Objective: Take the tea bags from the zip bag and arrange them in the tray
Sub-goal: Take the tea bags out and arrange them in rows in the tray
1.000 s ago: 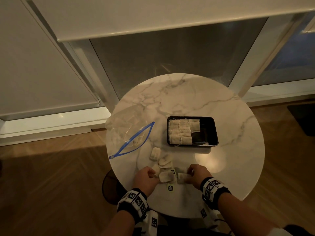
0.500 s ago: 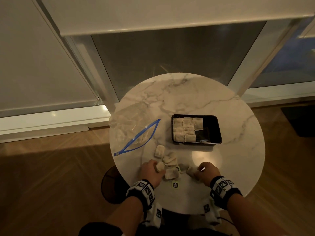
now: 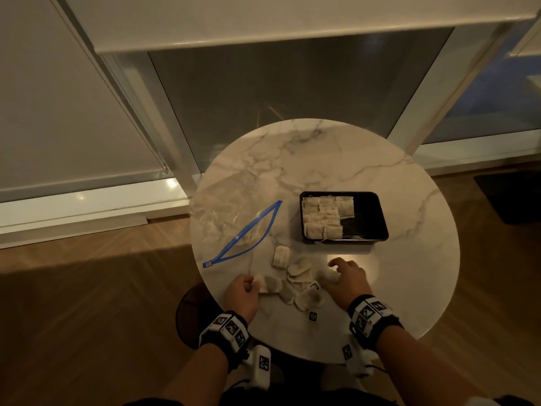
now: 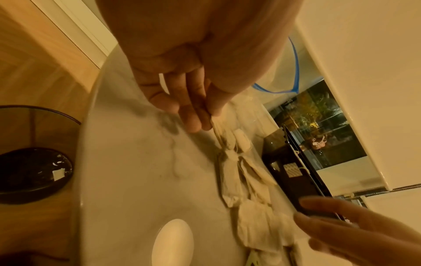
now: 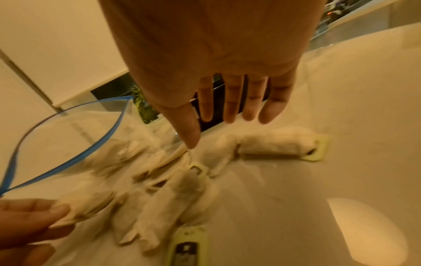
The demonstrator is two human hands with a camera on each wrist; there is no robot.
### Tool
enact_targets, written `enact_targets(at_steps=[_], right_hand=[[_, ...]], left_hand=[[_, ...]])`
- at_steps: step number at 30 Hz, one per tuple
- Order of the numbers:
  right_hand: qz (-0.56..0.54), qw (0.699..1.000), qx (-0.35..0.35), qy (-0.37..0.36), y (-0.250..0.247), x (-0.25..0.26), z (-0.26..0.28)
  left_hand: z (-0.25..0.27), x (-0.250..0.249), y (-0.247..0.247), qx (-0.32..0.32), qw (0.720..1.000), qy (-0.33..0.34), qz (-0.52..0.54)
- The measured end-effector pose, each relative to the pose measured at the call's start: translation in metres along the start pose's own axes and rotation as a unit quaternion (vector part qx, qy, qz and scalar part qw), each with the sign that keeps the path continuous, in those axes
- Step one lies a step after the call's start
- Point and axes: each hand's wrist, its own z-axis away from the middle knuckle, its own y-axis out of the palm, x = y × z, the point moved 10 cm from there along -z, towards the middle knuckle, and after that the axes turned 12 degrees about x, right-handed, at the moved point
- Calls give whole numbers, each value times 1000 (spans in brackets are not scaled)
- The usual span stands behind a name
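A round marble table (image 3: 336,159) carries a black tray (image 3: 377,212), set right of the middle, with tea bags (image 3: 322,215) lined up in rows in its left part. The clear zip bag (image 3: 228,221) with a blue seal lies open toward the table's left edge, a few bags inside it. A loose pile of tea bags (image 3: 295,279) lies near the front edge. The left hand (image 3: 241,295) pinches one tea bag (image 5: 84,207) at the pile's left end between thumb and fingers. The right hand (image 3: 347,281) hovers at the pile's right side, fingers straight and spread, holding nothing.
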Motion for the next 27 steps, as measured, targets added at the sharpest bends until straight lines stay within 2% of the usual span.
enact_targets(at_steps=[2, 5, 8, 11, 13, 17, 22, 27], right_hand=[[9, 997, 58, -50, 19, 31, -4], [105, 984, 131, -52, 47, 53, -5], [157, 977, 138, -39, 58, 53, -8], [133, 981, 132, -55, 60, 46, -9], [89, 988, 118, -49, 57, 38, -9], [-96, 992, 78, -19, 37, 16, -2], [-302, 953, 19, 13, 10, -26, 7], [-355, 934, -17, 36, 0, -50, 13]], left_hand=[[-5, 2, -2, 17, 1000, 0, 23], [-9, 6, -3, 38, 998, -5, 44], [-3, 0, -14, 33, 999, -3, -15], [-2, -4, -25, 24, 997, 17, -68], [-2, -7, -26, 25, 995, 37, -83], [0, -20, -22, 30, 990, 86, -108], [4, -40, -4, 48, 984, 108, -131], [18, -57, 41, 100, 967, 101, -212]])
